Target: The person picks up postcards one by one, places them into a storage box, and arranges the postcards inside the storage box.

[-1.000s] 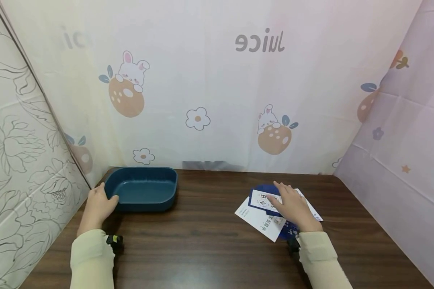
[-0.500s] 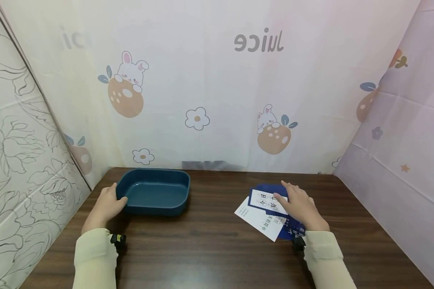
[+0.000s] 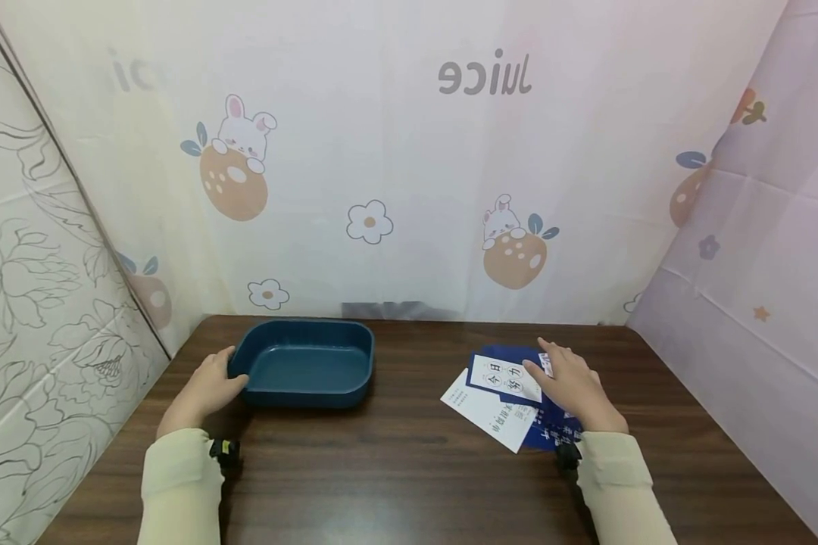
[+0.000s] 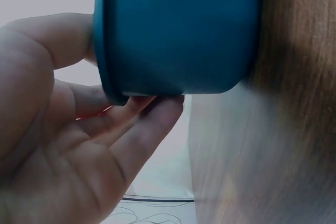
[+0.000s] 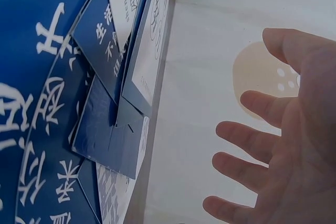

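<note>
Grips the dark teal, shallow tray with rounded corners by its left end with the left hand, near the far left corner of the dark brown, wood-grained desk. Hovers with the right hand spread wide by the loose, overlapping pile of flat navy-blue and white printed cards, toward the desk's far right corner.
</note>
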{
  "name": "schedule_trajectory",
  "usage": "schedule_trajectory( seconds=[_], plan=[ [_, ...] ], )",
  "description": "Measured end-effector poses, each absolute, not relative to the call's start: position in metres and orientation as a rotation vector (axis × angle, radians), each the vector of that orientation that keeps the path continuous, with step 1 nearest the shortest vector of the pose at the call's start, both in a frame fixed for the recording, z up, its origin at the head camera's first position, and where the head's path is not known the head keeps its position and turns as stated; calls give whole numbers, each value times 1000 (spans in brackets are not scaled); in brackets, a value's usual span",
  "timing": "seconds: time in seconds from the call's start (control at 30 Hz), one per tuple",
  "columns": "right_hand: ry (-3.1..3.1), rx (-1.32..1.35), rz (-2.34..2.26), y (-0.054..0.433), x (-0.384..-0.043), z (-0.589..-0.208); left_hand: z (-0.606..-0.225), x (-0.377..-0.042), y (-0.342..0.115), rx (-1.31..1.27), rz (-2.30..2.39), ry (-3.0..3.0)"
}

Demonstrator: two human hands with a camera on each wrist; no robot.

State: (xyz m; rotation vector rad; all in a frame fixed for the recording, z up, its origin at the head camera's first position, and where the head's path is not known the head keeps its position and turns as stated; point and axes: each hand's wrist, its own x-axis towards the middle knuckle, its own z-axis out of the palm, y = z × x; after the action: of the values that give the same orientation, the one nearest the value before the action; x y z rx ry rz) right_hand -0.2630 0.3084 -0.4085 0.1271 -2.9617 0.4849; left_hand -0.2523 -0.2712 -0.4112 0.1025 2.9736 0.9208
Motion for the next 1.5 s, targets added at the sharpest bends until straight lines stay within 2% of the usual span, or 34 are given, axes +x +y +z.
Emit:
schedule_trajectory(
  seconds=[0.4,0.9,1.5],
  plan=[
    [-2974,120,500,312,-263,-411,-403,-248,-261,211,1010,2834],
    [-2946,325,502,291,-265,-417,-399,-244,-248,232,1091,2779],
    [-3004,384,489,276,-268,-426,-399,-244,-239,267,1108,2744]
  ],
)
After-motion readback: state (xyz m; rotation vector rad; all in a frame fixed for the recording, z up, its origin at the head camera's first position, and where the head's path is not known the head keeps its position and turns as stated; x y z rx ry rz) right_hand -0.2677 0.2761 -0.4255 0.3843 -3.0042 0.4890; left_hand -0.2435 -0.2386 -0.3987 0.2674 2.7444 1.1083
